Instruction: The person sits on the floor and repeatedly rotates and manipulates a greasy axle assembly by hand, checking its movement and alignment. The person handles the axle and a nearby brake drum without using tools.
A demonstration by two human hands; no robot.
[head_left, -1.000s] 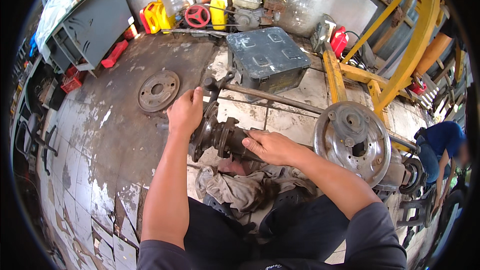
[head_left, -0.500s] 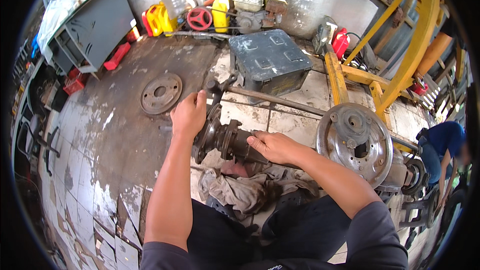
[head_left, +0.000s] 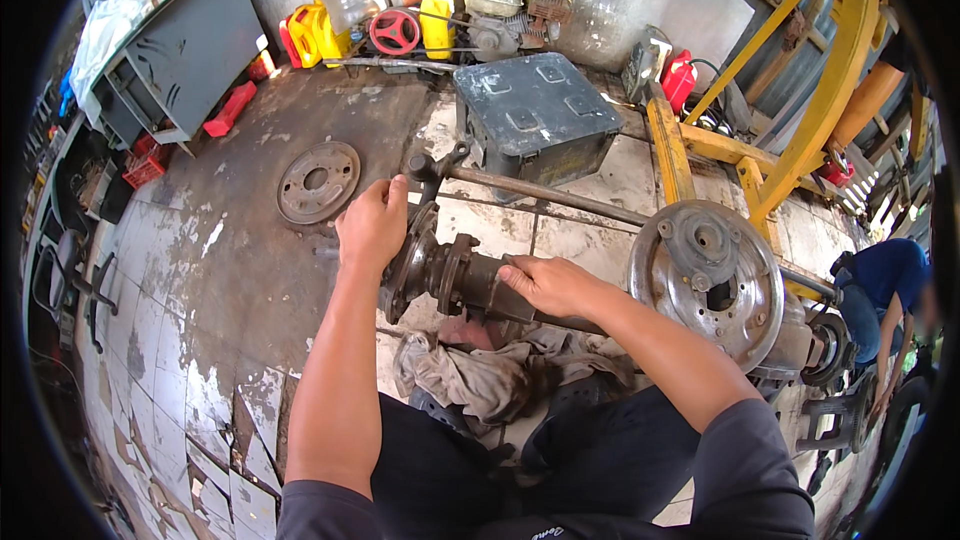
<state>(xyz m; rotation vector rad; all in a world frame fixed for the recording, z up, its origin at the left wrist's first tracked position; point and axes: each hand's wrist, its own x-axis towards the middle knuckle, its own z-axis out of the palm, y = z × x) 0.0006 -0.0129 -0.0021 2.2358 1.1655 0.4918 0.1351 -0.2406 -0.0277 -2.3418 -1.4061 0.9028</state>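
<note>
The axle (head_left: 485,285) runs crosswise before the person's legs (head_left: 620,450), above the floor (head_left: 225,280) and well short of its far edge at the wall (head_left: 610,0); what bears it cannot be made out. Its left end carries a round flange (head_left: 405,265). The left grip (head_left: 370,228) is at the flange's left side, thumb up, fingers hidden; I cannot tell whether they are clamped. The right grip (head_left: 555,286) touches the axle right of the flange, thumb on top, other fingers mostly hidden; whether it is clamped I cannot tell either. A collar (head_left: 455,280) shows bare between the grips.

Beyond, a rod (head_left: 550,195) slants from a joint (head_left: 425,168) above the flange toward a shiny disc (head_left: 648,275). Below the axle, a crumpled rag (head_left: 460,375) lies near the shoes (head_left: 440,410). Left of the left grip, a rusty plate (head_left: 342,178) lies flat on the floor. A black box (head_left: 535,105) stands past the rod. Along the floor's far edge sit yellow jugs (head_left: 437,20), a red wheel (head_left: 395,31) and an engine (head_left: 495,35). A yellow frame (head_left: 668,155) stands at right, where another person (head_left: 885,280) bends down.
</note>
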